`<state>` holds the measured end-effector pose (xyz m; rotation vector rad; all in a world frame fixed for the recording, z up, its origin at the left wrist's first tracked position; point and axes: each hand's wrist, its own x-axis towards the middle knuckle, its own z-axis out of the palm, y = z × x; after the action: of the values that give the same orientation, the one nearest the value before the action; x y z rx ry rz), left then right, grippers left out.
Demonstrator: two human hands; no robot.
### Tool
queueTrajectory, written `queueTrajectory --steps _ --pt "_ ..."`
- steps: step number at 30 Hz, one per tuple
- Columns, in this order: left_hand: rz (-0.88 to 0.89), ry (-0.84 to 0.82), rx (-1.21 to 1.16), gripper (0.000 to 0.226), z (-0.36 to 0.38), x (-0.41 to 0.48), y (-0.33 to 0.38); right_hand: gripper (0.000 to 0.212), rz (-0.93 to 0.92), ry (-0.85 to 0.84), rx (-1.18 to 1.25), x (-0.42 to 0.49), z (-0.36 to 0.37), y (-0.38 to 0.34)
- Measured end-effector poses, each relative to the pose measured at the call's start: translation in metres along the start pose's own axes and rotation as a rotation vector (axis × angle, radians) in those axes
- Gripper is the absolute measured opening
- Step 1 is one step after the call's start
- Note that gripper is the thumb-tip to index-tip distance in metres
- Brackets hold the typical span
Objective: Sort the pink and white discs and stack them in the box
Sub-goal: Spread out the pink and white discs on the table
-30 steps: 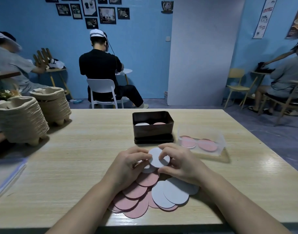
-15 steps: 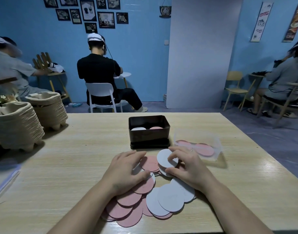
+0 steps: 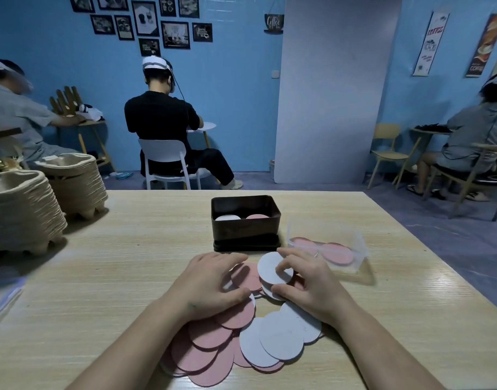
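A spread pile of pink discs (image 3: 210, 350) and white discs (image 3: 278, 339) lies on the wooden table (image 3: 115, 277) in front of me. My right hand (image 3: 309, 282) pinches a white disc (image 3: 268, 267) lifted at the pile's far end. My left hand (image 3: 210, 280) rests on the pile with fingers loosely bent over a pink disc (image 3: 247, 275). Behind the hands stands the dark box (image 3: 246, 232), with a white stack (image 3: 227, 218) on its left side and a pink stack (image 3: 257, 217) on its right.
A clear plastic tray (image 3: 351, 249) holding pink discs sits right of the box. Two stacks of pulp egg trays (image 3: 25, 218) stand at the table's left edge. Seated people and chairs are beyond the table.
My right hand has drawn the white disc to the right, away from my left hand, uncovering a pink disc between them. The view has tilted, so the pile sits higher in frame.
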<state>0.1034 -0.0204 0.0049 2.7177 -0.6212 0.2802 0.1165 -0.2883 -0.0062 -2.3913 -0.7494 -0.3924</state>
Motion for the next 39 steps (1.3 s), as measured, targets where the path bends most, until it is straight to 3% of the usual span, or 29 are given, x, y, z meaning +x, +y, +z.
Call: queueTrajectory --steps 10,18,24,32,39 --pt "0.042 0.145 -0.139 0.065 -0.001 -0.013 -0.018 0.026 -0.015 0.046 0.027 -0.001 0.003 0.001" --pt "0.141 0.390 -0.153 0.045 0.004 -0.011 -0.010 0.024 -0.079 0.014 0.005 0.007 0.010 -0.005" --pt "0.247 0.326 -0.128 0.039 0.011 -0.007 -0.011 0.057 -0.197 0.005 -0.025 0.018 0.018 -0.018" --pt "0.210 0.309 -0.181 0.044 0.009 -0.010 -0.013 0.037 -0.247 0.042 0.033 0.013 0.017 -0.019" --pt "0.250 0.382 -0.229 0.017 0.012 -0.011 -0.009 0.038 -0.225 0.080 0.102 0.010 0.014 -0.021"
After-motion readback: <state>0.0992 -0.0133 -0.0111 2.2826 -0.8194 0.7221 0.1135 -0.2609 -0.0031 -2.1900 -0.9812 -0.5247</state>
